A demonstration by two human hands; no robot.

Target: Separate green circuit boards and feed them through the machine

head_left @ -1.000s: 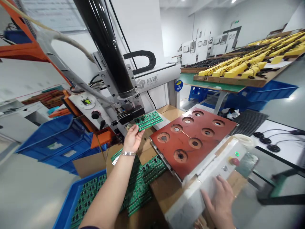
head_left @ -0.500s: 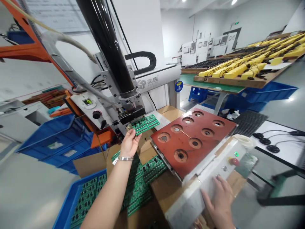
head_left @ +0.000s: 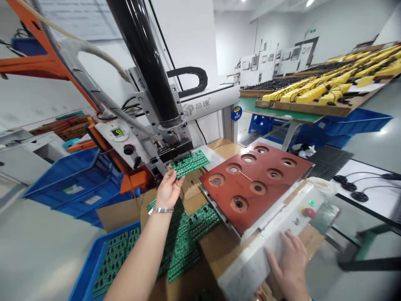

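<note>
My left hand [head_left: 169, 186] pinches the near left corner of a green circuit board panel [head_left: 191, 164]. The panel is held out under the black head [head_left: 175, 150] of a white gantry machine, and the head hides part of its far edge. With fingers spread, my right hand [head_left: 290, 261] rests on the white front housing [head_left: 250, 267] of the machine, close to its buttons. Between the two hands lies a red-brown fixture plate [head_left: 225, 175] with several round recesses. A thin stick [head_left: 245, 175] lies across it.
More circuit boards [head_left: 184, 246] lie in the cardboard box below my left forearm. A blue bin [head_left: 89, 255] of boards stands at lower left, with stacked blue crates [head_left: 72, 179] behind it. A red knob [head_left: 309, 212] sits on the housing. Black cabled discs [head_left: 359, 195] lie at right.
My left hand and the circuit board have shifted slightly left relative to the machine head. The right hand stays on the housing. The view has moved a little.
</note>
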